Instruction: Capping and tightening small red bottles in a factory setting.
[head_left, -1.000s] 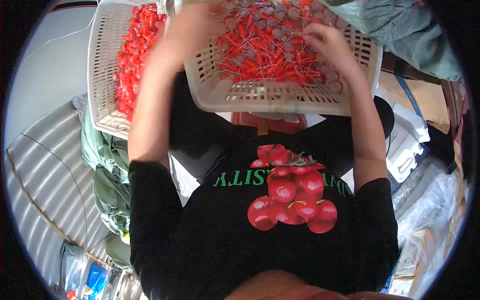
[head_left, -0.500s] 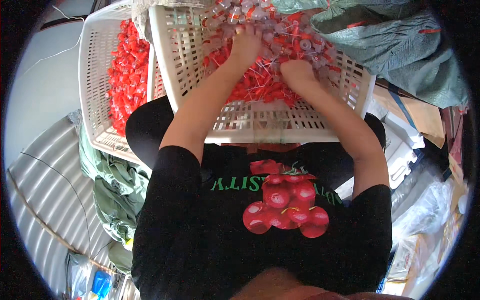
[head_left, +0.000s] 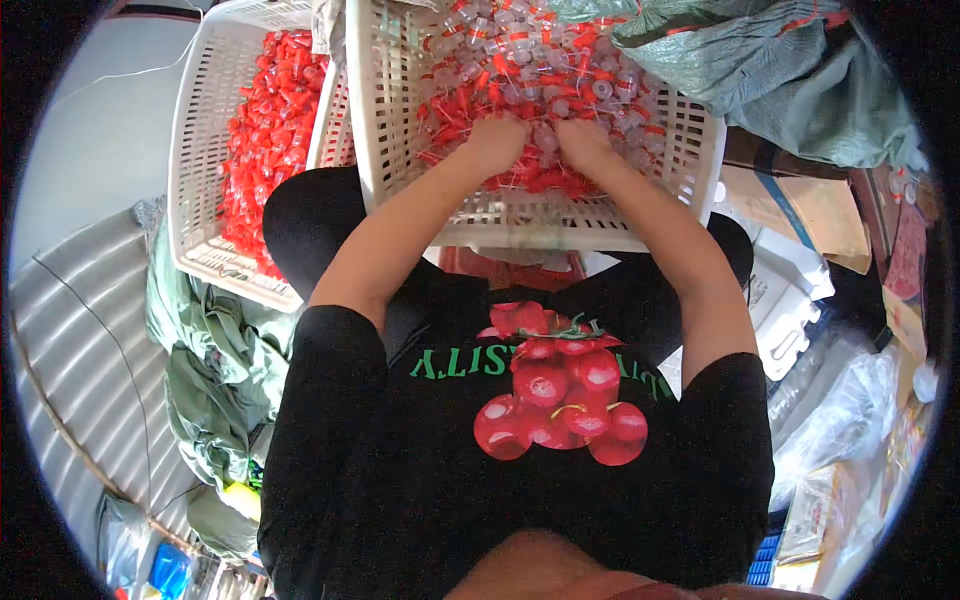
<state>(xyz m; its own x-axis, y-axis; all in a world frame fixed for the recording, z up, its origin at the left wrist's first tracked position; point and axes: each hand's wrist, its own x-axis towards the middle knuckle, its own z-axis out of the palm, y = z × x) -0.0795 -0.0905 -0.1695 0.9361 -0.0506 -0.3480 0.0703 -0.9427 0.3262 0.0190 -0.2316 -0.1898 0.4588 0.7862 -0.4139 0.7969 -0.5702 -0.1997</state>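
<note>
Both hands are inside a white slatted plastic basket in front of me, over a heap of small clear plastic pieces with red parts and thin white sticks. My left hand has its fingers curled in at the near part of the heap. Close to it on the right, my right hand is also closed, knuckles toward me. A clear piece shows in the gap between them. The fingertips of both hands are hidden, so what they hold cannot be made out.
A second white basket, with red pieces in it, stands at the left. Green woven sacking lies over the far right rim. Cardboard and clear plastic bags are at the right; green cloth lies at the left.
My left hand has come back toward me from the far part of the heap and now sits beside the right hand. The right hand has shifted only slightly. The view has moved a little.
</note>
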